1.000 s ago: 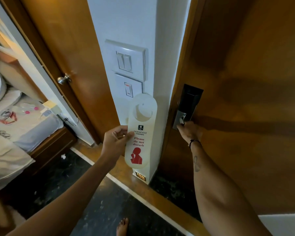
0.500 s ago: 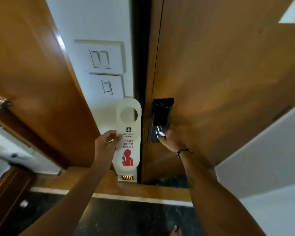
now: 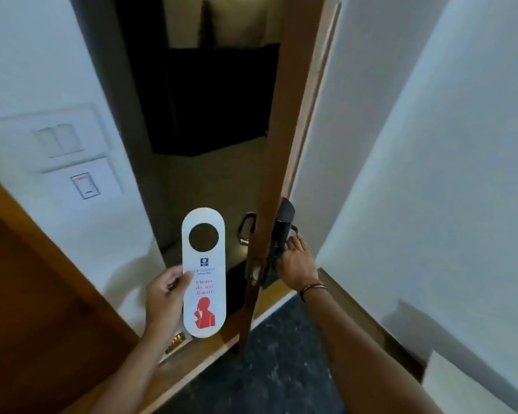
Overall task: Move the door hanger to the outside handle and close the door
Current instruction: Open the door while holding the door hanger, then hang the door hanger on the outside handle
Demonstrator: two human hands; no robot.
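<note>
Left hand (image 3: 166, 297) raised left of door edge (image 3: 269, 204), well apart from it — fingers curled, thumb (image 3: 183, 277) pressed on front face of door hanger (image 3: 204, 271), pinching its left margin, hanger upright. Left forearm bare, rising from lower left. Right hand (image 3: 295, 262) just right of door edge, back of hand up, fingers wrapped round inside handle (image 3: 283, 231) — closed grip. Right wrist carries thin band (image 3: 313, 287). Right forearm bare, long, running from lower right toward door edge.

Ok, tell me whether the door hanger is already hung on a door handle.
No: the door hanger is held upright in the left hand, beside the open door's edge, its hole empty.
</note>
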